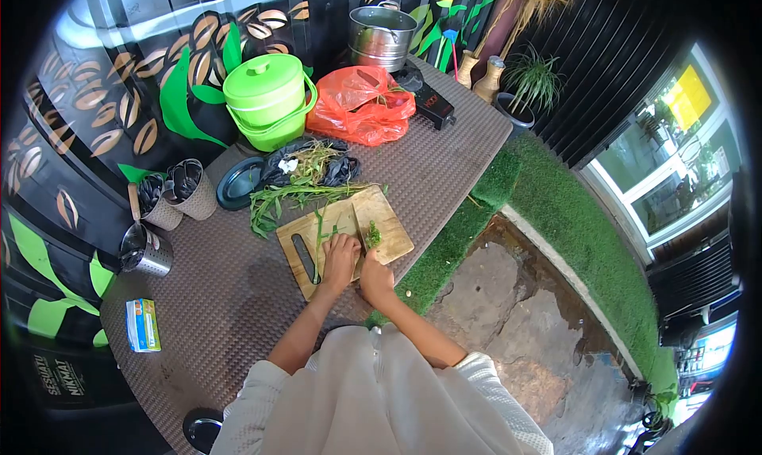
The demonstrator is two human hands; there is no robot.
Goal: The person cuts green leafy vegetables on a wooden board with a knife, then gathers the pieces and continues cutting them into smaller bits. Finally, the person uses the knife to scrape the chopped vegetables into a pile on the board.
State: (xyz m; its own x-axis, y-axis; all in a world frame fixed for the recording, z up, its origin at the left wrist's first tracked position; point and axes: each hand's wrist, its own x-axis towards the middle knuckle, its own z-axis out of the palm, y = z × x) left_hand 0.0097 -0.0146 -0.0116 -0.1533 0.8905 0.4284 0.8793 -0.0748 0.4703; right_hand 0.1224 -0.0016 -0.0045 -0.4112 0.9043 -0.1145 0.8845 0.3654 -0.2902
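Note:
A wooden cutting board (393, 231) lies at the table's near edge. On it, my left hand (341, 258) presses down with curled fingers on green leafy stems (321, 226). Beside it, my right hand (376, 280) is closed around the handle of a knife (358, 226), whose blade points away from me across the board. Chopped green pieces (373, 234) lie just right of the blade. More long leafy stalks (274, 205) spread beyond the board, next to a black plastic bag (343, 167) with roots and trimmings on it.
Farther back on the brown woven-pattern table (214, 276) stand a lime-green lidded bucket (266, 102), a red plastic bag (349, 109) and a steel pot (382, 38). At left are utensil holders (194, 193), a dark plate (240, 183) and a small blue-yellow box (143, 325).

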